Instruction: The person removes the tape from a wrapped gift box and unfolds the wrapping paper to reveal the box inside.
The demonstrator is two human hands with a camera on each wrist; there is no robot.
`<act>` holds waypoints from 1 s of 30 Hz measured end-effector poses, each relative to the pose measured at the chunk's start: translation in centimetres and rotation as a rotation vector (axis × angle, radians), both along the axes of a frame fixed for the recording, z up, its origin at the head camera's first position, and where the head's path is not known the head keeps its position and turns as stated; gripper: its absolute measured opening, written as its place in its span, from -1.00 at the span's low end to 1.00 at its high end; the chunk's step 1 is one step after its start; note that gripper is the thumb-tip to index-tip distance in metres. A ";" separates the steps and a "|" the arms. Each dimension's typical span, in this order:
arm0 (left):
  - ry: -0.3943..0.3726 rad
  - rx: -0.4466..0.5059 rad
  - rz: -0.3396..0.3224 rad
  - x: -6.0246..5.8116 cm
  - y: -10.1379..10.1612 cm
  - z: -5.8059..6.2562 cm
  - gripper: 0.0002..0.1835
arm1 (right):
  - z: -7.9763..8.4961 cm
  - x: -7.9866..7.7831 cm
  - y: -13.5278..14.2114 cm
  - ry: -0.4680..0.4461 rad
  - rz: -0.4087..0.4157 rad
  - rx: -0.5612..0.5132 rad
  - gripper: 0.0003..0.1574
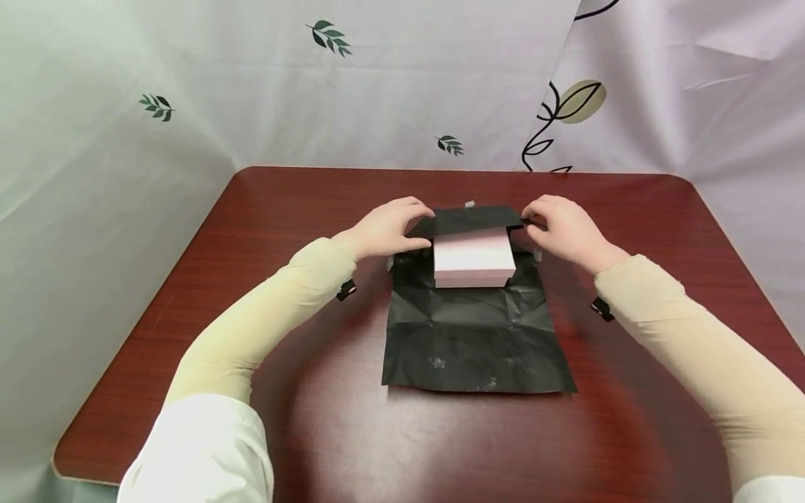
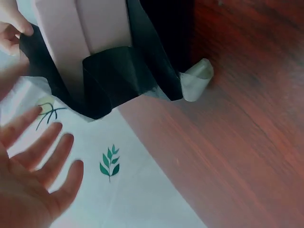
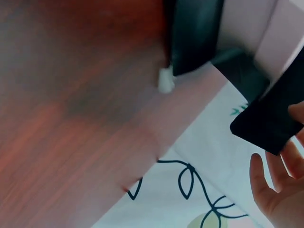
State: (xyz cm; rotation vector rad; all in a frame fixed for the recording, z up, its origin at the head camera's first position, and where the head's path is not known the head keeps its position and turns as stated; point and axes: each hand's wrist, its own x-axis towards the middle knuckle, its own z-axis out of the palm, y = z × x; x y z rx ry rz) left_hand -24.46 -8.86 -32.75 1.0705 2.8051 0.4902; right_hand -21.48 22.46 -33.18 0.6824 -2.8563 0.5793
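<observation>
A pale pink box lies on a creased sheet of black wrapping paper. The paper's far flap is raised and folds over the back of the box. At the flap's right corner, my right hand pinches the paper between thumb and fingers; in the right wrist view the fingers are behind the flap. My left hand is at the flap's left end, fingers and thumb spread apart. The left wrist view shows these fingers straight, holding nothing, just off the black paper.
Whitish tape pieces stick out at the paper's edges, one at its left side, one at its right and one at the far edge. A reddish-brown table bears everything. Behind it hangs a white leaf-patterned cloth.
</observation>
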 end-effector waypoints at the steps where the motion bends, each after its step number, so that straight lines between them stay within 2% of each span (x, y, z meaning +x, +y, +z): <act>1: 0.009 0.024 0.022 0.0 -0.3 0.0 -0.48 | 0.2 -0.2 0.0 0.008 -0.013 -0.023 -0.78; 5: -0.001 0.143 0.131 -0.4 -1.3 0.0 -0.62 | 0.6 -1.1 -0.1 0.018 -0.078 -0.123 -0.80; 11: -0.033 0.346 0.279 -1.9 -1.5 -0.4 -0.79 | 1.1 -3.1 -0.8 0.036 -0.205 -0.223 -0.75; 14: 0.022 0.417 0.335 -2.5 -1.2 -0.5 -0.76 | 1.2 -4.0 -1.3 0.054 -0.293 -0.243 -0.71; 16: 0.107 0.422 0.340 -2.7 -1.0 -0.6 -0.69 | 1.2 -4.5 -1.6 0.056 -0.354 -0.241 -0.68; 19: 0.300 0.381 0.254 -2.4 -0.6 -0.7 -0.59 | 1.3 -5.1 -2.0 0.044 -0.437 -0.211 -0.66; 21: 0.442 0.348 0.155 -1.9 -0.3 -0.8 -0.61 | 1.4 -5.4 -2.1 0.029 -0.480 -0.188 -0.65; 23: 0.542 0.308 0.039 -1.4 0.1 -0.9 -0.68 | 1.4 -5.6 -2.1 0.024 -0.504 -0.177 -0.65; 25: 0.571 0.251 -0.051 -0.9 0.4 -1.0 -0.75 | 1.2 -5.8 -2.1 0.030 -0.499 -0.184 -0.66; 27: 0.540 0.176 -0.098 -0.6 0.7 -1.2 -0.79 | 0.8 -5.9 -2.0 0.035 -0.460 -0.201 -0.64; 30: 0.446 0.056 -0.087 -0.4 0.8 -1.3 -0.75 | 0.0 -6.1 -1.9 0.004 -0.342 -0.220 -0.52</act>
